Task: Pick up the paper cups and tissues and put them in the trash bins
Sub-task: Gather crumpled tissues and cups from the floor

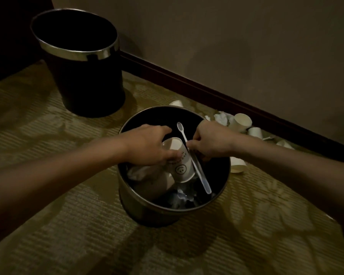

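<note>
On a patterned carpet floor, an empty black trash bin stands behind a fuller bin. Over the fuller one, the left hand grips a smiley paper cup and the right hand pinches a plastic spoon. More cups and tissues lie by the wall.

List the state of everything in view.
Near bin: upright, open, tissue inside.
Far bin: upright, open, inside too dark to tell.
Smiley cup: tilted in near bin, gripped by left hand.
Spoon: slanted over near bin, pinched by right hand.
Floor cups: tipped over on carpet by the wall.
Floor tissues: crumpled among those cups.
</note>
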